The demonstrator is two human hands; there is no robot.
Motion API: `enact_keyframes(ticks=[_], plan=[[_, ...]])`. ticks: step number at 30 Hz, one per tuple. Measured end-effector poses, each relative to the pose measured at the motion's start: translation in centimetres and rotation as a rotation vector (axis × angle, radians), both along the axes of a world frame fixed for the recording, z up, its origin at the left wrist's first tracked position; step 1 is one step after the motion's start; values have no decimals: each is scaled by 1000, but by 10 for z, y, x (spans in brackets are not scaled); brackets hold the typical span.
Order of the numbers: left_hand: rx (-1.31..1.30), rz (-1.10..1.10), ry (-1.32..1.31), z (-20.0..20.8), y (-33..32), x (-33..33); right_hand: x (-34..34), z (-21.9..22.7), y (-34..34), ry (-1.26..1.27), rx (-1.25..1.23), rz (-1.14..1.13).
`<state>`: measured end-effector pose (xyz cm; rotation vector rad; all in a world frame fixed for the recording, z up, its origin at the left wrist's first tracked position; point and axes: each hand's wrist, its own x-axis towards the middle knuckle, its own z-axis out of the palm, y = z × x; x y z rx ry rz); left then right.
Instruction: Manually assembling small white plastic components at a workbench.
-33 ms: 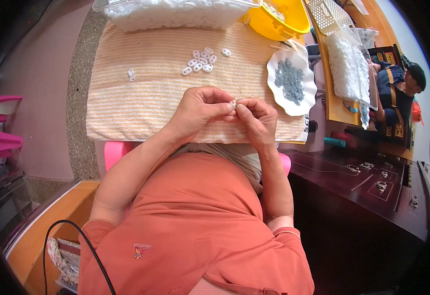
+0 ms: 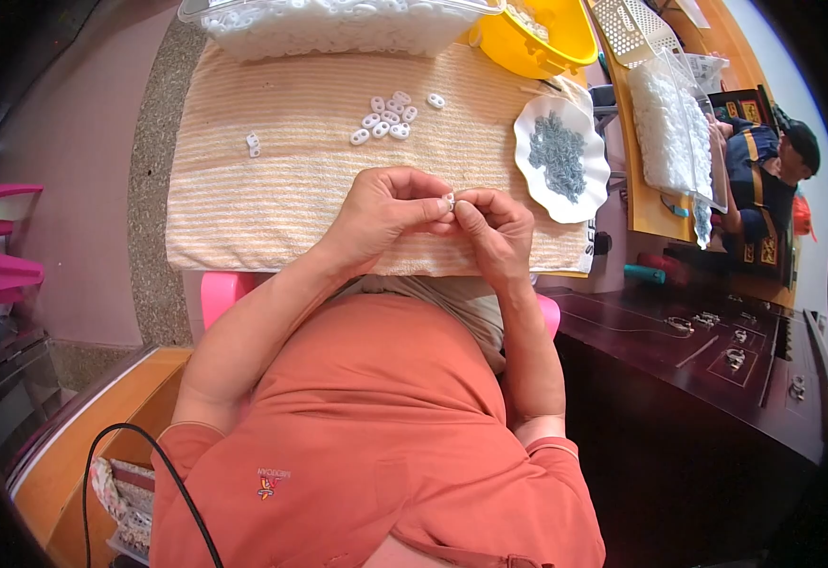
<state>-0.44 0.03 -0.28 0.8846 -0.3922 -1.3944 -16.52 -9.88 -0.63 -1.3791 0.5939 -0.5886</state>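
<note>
Over the near edge of the striped towel, both my hands meet fingertip to fingertip. Thumb and fingers of my left hand (image 2: 390,210) pinch a small white plastic piece (image 2: 450,199). My right hand (image 2: 499,225) is closed in a pinch at the piece's right side; whatever its fingertips hold is too small and covered to make out. Beyond the hands lies a loose group of white oval two-holed plastic pieces (image 2: 392,118), with a single one (image 2: 436,100) apart to the right. Another small white piece (image 2: 254,146) rests at the left. Tiny grey parts (image 2: 559,156) fill the middle of a white scalloped plate (image 2: 527,185) on the right.
A clear bin (image 2: 338,36) of white pieces and a yellow tub (image 2: 518,59) stand at the towel's (image 2: 243,204) far edge. Right of it, another bin (image 2: 669,133) sits on a wooden table, where a person (image 2: 759,175) is. A pink chair (image 2: 2,251) stands far left.
</note>
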Motion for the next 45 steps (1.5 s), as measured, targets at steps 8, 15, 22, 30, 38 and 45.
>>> enact_keyframes(ticks=[8,15,22,30,38,45], plan=[[-7,-2,-53,-2,0,-3,2,3,1,50,-140,3],[-37,-14,-103,-3,0,-2,2,4,-1,26,-57,25],[-36,8,-1,-6,-1,-2,4,4,-3,20,-27,15],[-24,34,83,1,0,3,9,19,-10,45,-3,55],[-39,138,170,2,0,6,44,38,-46,254,-348,-26],[-48,162,174,-1,0,8,88,22,-73,518,-983,-50]])
